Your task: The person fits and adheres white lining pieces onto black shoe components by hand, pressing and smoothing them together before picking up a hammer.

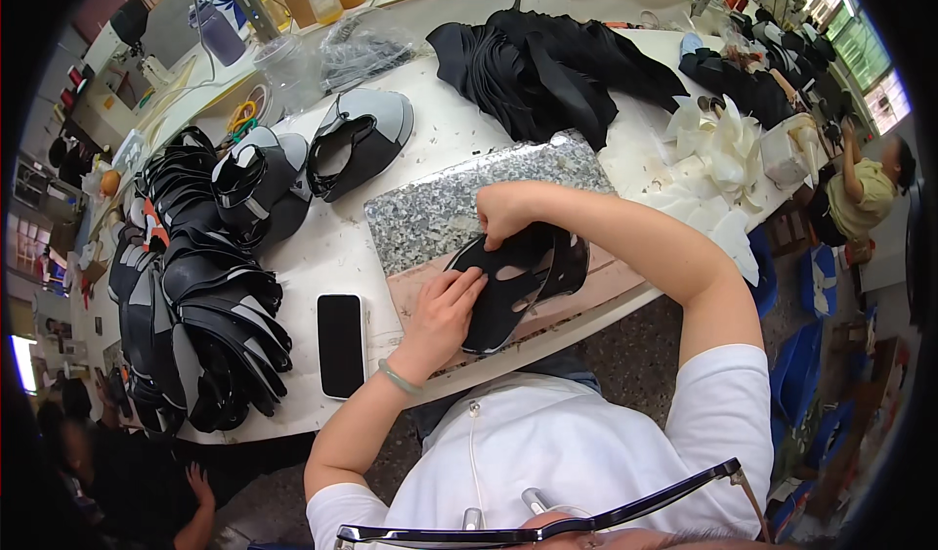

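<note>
A black shoe upper (490,306) with cut-out openings lies at the table's front edge, over a pinkish board (410,291) and partly over a speckled grey slab (420,213). My left hand (445,311) rests on its left side, fingers stretched out and laid flat near the edge. From above, my right hand (503,216) is closed in a pinch at the upper's far edge, its thumb pointing down onto the material. Whether a small tool is inside that pinch is hidden. The black back part of the upper (567,267) curves up beneath my right forearm.
Left of the slab stand two grey-and-black shoe uppers (362,145) beside a long stack of black uppers (210,296). A phone (340,345) lies near the front edge. Black cut pieces (547,71) are heaped behind the slab, white pieces (718,149) to the right. Other people sit nearby.
</note>
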Demonstrator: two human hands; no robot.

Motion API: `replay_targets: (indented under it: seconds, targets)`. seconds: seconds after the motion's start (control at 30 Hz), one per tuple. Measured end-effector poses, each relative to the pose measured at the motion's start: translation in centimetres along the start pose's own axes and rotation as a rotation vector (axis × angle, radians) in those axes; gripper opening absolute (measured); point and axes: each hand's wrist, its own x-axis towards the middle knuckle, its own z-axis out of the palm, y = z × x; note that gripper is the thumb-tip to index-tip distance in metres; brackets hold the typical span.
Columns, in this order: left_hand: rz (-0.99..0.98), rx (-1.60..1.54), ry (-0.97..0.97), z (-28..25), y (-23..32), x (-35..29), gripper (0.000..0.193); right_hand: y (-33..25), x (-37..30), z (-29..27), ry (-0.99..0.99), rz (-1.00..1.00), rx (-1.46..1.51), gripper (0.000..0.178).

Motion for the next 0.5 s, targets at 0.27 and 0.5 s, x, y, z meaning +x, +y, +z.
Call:
replay_targets:
  seconds: [0.27,0.5]
  targets:
    - [-0.253,0.206,0.104,1.1,-1.6,3.2,0.055,-3.7,-2.2,0.5,0.086,-0.005,-0.469,0.031]
    - [-0.722,-0.987,0.233,-0.2,3.3,1.1,0.048,-5.6,-2.7,0.9,0.563,-0.451,-0.820,0.011]
